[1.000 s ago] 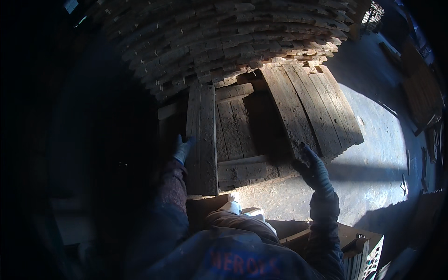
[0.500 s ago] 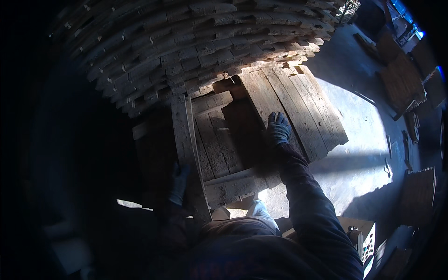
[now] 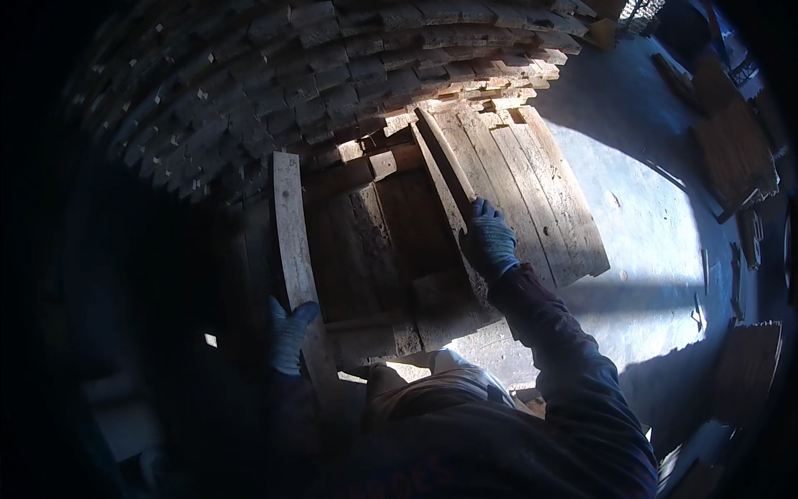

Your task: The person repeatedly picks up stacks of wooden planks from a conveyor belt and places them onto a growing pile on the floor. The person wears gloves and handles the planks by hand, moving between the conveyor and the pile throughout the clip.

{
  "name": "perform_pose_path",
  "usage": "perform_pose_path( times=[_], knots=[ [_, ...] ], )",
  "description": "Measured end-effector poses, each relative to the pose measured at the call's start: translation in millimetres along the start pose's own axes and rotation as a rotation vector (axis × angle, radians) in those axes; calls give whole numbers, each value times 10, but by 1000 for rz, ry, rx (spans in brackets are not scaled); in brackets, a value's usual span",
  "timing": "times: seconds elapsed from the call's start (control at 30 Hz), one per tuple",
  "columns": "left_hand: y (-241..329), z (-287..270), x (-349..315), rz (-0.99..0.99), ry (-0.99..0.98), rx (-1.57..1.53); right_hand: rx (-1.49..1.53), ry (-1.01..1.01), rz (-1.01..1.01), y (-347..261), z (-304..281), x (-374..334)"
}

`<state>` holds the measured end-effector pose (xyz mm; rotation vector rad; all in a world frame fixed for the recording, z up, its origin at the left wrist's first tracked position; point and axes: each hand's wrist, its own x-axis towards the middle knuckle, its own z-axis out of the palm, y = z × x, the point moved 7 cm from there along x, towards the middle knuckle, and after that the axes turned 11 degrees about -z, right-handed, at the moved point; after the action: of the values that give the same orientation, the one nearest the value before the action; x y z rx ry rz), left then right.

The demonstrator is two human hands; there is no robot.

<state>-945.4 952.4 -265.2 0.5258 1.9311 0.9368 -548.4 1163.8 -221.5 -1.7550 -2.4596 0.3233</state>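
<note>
My gloved left hand (image 3: 289, 337) is closed on a narrow wooden board (image 3: 293, 224), thumb across its face, near the end closest to my body. My gloved right hand (image 3: 492, 239) grips the near end of a tilted plank (image 3: 449, 156), which lies along the left edge of several side-by-side planks (image 3: 524, 179). Beyond both rises a layered timber stack (image 3: 332, 79).

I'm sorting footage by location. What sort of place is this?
Probably a timber workshop or wood store: rows of stacked wooden pieces fill the far side, the gloved left hand holds a plank, and the grey floor looks like concrete.
</note>
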Motion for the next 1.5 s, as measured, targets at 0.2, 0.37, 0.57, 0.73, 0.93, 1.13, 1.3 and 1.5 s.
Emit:
perform_pose_path(
  times=[0.2, 0.37, 0.57, 0.73, 0.93, 1.13, 1.3, 1.5],
  knots=[
    [-223, 783, 403, 176, 302, 627, -254, 168, 20, -51, 824, 472],
    [76, 908, 347, 88, 71, 240, -175, 7, 117, 484, 731, 555],
    [-572, 432, 719, 79, 13, -44, 1199, 9, -13, 257, 584, 171],
    [-565, 255, 751, 175, 91, 11, 1180, 131, -117, -1111, 1147, -78],
    [-153, 88, 692, 148, -27, 193, 1478, -208, 60, -2238, 2136, 185],
    [64, 761, 383, 614, 224, 902, 1604, -277, 357, -1969, 1928, -86],
    [368, 807, 258, 285, 67, 1030, 1483, 108, -54, -287, 417, 244],
    [991, 1900, -190, 524, 215, 654, 890, 276, 586, 3513, -85, 97]
  ],
)
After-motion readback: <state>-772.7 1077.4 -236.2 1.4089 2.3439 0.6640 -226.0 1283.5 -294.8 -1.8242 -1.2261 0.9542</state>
